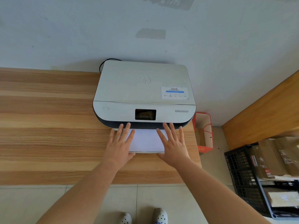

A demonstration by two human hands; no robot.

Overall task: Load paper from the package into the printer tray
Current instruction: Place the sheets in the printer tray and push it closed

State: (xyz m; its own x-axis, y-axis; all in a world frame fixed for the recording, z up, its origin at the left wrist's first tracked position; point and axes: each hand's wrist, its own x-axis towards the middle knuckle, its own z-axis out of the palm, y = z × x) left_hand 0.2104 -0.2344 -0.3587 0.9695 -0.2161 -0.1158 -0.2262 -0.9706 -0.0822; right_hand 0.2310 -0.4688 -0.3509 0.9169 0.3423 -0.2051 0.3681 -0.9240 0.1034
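A white printer (142, 88) with a dark base and a small black screen stands on the wooden table (48, 126) against the wall. A stack of white paper (146, 140) lies in the tray that sticks out of the printer's front, its far end under the printer body. My left hand (120, 143) lies flat on the left edge of the stack, fingers spread. My right hand (173, 143) lies flat on the right edge, fingers spread too. Neither hand grips anything. No paper package is in view.
A red paper bag (204, 131) stands on the floor right of the table. A black crate (242, 177) with boxes sits at the lower right beside a wooden panel. A black cable (102, 65) runs behind the printer. My shoes show on the tiled floor.
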